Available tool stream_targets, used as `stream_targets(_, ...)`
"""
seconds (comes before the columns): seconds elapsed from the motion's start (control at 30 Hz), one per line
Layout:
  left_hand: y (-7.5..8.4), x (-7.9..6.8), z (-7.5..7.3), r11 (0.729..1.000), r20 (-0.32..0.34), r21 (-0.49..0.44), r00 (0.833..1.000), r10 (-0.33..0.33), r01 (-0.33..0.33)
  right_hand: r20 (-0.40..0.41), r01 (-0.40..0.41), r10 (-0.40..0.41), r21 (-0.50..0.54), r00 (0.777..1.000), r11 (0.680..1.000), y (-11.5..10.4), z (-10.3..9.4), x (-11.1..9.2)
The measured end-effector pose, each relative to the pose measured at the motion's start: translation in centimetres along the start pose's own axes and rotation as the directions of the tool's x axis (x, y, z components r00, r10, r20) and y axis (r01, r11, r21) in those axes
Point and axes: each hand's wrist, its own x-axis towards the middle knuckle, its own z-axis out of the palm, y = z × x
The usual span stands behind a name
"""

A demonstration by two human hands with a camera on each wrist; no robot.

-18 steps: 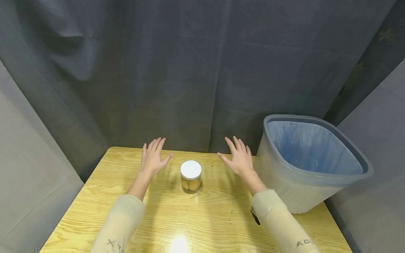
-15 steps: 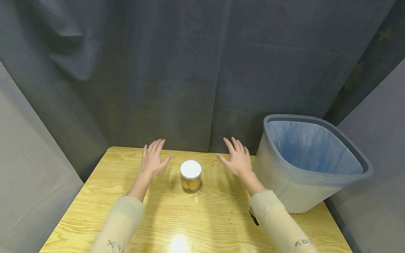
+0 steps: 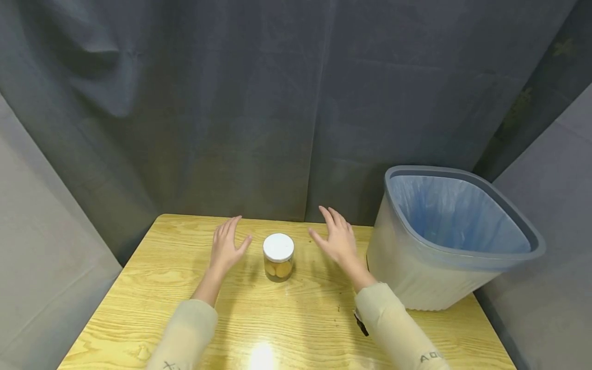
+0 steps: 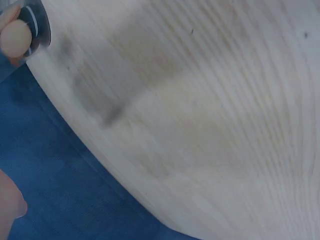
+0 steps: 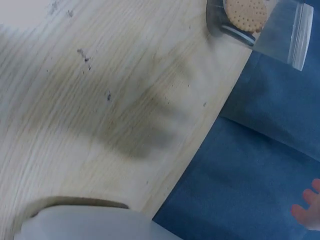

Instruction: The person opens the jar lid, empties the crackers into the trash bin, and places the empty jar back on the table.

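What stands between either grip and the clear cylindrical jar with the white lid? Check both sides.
Nothing visible: only the yellow wood-grain tabletop shows between the jar and the left grip or right grip. The translucent grey-rimmed bin stands beyond the right grip.

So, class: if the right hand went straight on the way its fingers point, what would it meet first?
Most likely the curtain: the right hand points at it, with the jar off to the left. The gap is hard to judge.
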Motion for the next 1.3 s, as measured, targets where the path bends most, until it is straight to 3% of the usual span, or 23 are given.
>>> stream_targets(0.2, -0.1, -0.9, 0.9, 0.993, -0.05, -0.121, 0.999, -0.002, -0.004, -0.014, 0.001, 0.0, 0.049, 1.0, 0.999, -0.5, 0.7, -0.2)
stream_targets(0.33, -0.2, -1.5, 1.6, 0.967, -0.042, -0.256, 0.999, -0.025, 0.014, -0.032, 0.003, 0.0, 0.105, 0.999, 0.994, -0.6, 1.1, -0.3)
stream_targets(0.5, -0.2, -2.2, 2.4, 0.89, 0.027, -0.45, 0.998, -0.064, 0.069, -0.041, 0.017, -0.009, 0.2, 0.999, 0.98, -0.6, 1.6, -0.5)
stream_targets(0.67, 1.0, -2.8, 2.3, 0.811, 0.101, -0.574, 0.993, -0.066, 0.112, -0.018, 0.036, -0.032, 0.302, 0.999, 0.953, -0.7, 2.0, -0.6)
stream_targets(0.87, 2.8, -3.6, 1.6, 0.761, 0.177, -0.626, 0.981, -0.075, 0.171, 0.016, 0.052, -0.061, 0.356, 0.998, 0.933, -1.0, 2.6, -0.8)
stream_targets(1.17, 0.2, -4.7, 5.3, 0.75, 0.219, -0.625, 0.971, -0.1, 0.218, 0.029, 0.05, -0.072, 0.477, 0.997, 0.877, -1.4, 3.5, -0.9)
stream_targets(1.3, 0.7, -4.9, 5.0, 0.712, 0.235, -0.664, 0.968, -0.089, 0.227, 0.045, 0.028, -0.061, 0.527, 0.997, 0.849, -1.4, 4.1, -0.9)
